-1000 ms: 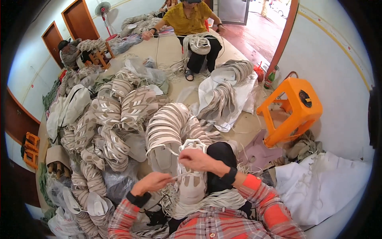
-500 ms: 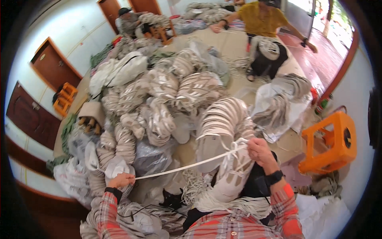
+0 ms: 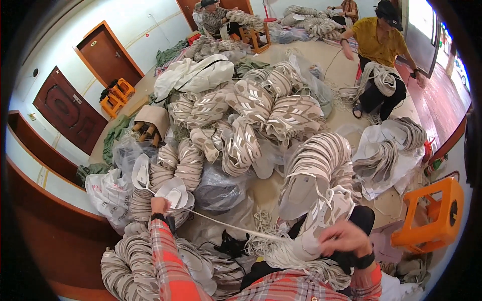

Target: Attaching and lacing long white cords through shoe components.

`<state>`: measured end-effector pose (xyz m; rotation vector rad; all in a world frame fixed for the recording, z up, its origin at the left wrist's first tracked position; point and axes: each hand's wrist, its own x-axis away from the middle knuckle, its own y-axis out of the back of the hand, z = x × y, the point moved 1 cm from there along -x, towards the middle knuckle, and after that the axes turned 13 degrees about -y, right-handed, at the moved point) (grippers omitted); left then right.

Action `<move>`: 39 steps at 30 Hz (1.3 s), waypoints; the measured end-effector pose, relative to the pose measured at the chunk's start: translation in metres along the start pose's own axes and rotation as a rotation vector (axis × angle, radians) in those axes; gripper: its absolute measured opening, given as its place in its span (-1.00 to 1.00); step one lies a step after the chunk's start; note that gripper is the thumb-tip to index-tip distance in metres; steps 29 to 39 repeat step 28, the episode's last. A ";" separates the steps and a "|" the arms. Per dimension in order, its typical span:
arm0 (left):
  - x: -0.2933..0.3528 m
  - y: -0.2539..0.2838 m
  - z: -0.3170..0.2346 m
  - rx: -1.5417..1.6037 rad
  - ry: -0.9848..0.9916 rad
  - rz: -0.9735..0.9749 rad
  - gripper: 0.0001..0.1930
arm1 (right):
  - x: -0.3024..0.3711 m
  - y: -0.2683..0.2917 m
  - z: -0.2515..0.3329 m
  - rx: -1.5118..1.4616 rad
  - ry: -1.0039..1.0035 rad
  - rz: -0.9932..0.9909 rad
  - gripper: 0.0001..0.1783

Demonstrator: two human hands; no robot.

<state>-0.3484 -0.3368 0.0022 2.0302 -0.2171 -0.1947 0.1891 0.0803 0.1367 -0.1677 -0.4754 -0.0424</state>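
Note:
My left hand (image 3: pixel 160 204) is closed at the far end of my stretched left arm, beside pale shoe uppers on the left. A white shoelace (image 3: pixel 226 223) runs from near it, slackly, back toward my lap. My right hand (image 3: pixel 346 238) is smeared by motion, so its fingers are unclear. It is beside the toe of a beige and white shoe upper (image 3: pixel 329 208) with laces in it, which rests at my knees. A thick bundle of loose white laces (image 3: pixel 301 266) lies across my lap. Just beyond stands a curved row of nested shoe uppers (image 3: pixel 321 155).
Heaps of shoe uppers (image 3: pixel 246 103) and plastic bags (image 3: pixel 221 188) cover the floor ahead. An orange stool (image 3: pixel 432 213) stands at the right. Uppers lie on a white sheet (image 3: pixel 371 173). A person in a yellow shirt (image 3: pixel 376 42) sits far right; others work at the back.
My right hand has dropped toward my lap, and the lace has gone from taut to slack and lower. The view has swung left, shifting the scene rightward.

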 end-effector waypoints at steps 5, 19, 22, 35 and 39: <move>-0.050 -0.010 -0.063 1.344 0.042 -0.136 -0.86 | -0.058 -0.106 -0.002 0.770 0.343 0.465 -0.76; 0.199 -0.095 -0.390 0.870 -0.440 0.955 -0.86 | -0.026 0.037 -0.055 0.594 -0.084 -0.659 -0.81; 0.243 -0.125 -0.386 0.776 -0.740 1.104 -0.83 | -0.027 0.030 -0.047 0.563 -0.186 -0.670 -0.82; 0.286 -0.161 -0.392 0.534 -1.290 0.646 -0.79 | -0.028 0.026 -0.048 0.095 -0.461 -0.562 -0.70; 0.286 -0.161 -0.392 0.534 -1.290 0.646 -0.79 | -0.028 0.026 -0.048 0.095 -0.461 -0.562 -0.70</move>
